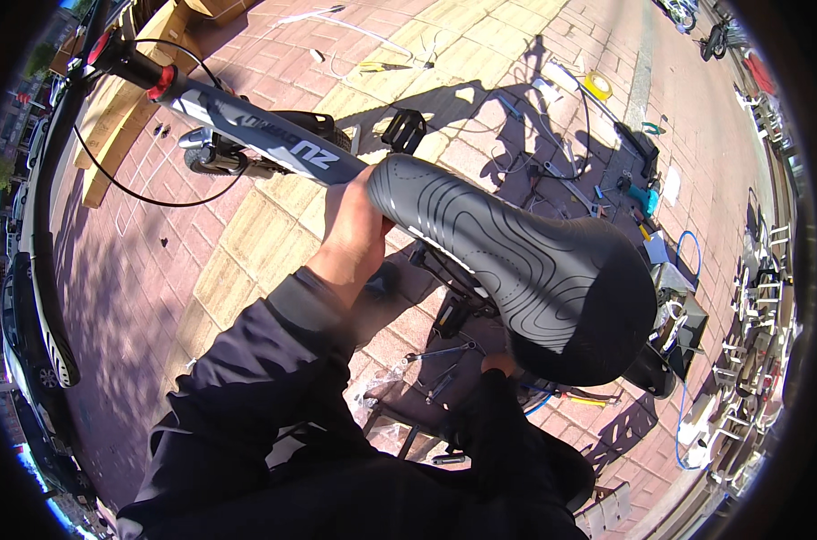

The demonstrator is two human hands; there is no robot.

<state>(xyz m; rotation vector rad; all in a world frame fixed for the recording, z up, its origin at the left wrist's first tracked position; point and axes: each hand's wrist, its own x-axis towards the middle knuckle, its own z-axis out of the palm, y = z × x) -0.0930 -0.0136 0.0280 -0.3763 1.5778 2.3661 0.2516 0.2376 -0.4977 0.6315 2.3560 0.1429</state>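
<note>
A bicycle stands below me, its handlebar end at the upper left. Its black and grey saddle, patterned with wavy lines, fills the middle right. My left hand is closed round the grey top tube of the frame, just by the saddle's nose; its fingertips are hidden. Low beneath the saddle's rear left side is my right hand. Only a small part of it shows past the dark sleeve, and the saddle hides its fingers. A black pedal sticks out beyond the tube.
Wrenches lie on the paving under the bicycle, with a yellow-handled hammer to their right. Beyond the saddle are a roll of yellow tape, a teal power tool and scattered tools. Cardboard lies at the upper left. White parts line the right.
</note>
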